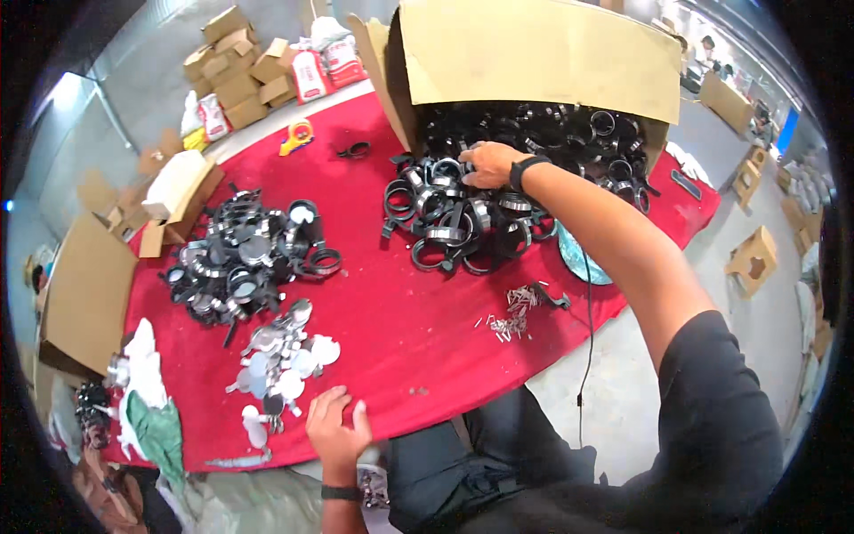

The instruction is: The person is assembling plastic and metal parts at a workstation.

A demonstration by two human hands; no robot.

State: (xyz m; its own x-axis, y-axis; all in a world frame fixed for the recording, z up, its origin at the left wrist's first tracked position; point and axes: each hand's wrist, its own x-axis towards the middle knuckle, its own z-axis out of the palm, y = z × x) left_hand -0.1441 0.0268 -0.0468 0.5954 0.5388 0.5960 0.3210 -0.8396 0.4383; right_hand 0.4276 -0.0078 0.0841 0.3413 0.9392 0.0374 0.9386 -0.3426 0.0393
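Observation:
My right hand [491, 166] reaches across to a heap of black and silver ring-shaped parts [449, 235] in front of the tipped cardboard box [538, 53]. Its fingers are bent round a part at the top of the heap, which they mostly hide. At the table's front edge, my left hand [338, 427] is open, fingers apart and holding nothing. Small silver and white discs [286, 384] lie just beyond it. Farther left is a second heap of black and silver ring parts [240, 254], some with round discs in them.
Small metal pins [513, 316] lie loose on the red cloth [391, 311] beside a black cable [590, 356]. A yellow tape dispenser [297, 137] sits at the back. White and green cloths [153, 423] hang over the left edge. A dark phone-like slab [686, 183] rests at far right.

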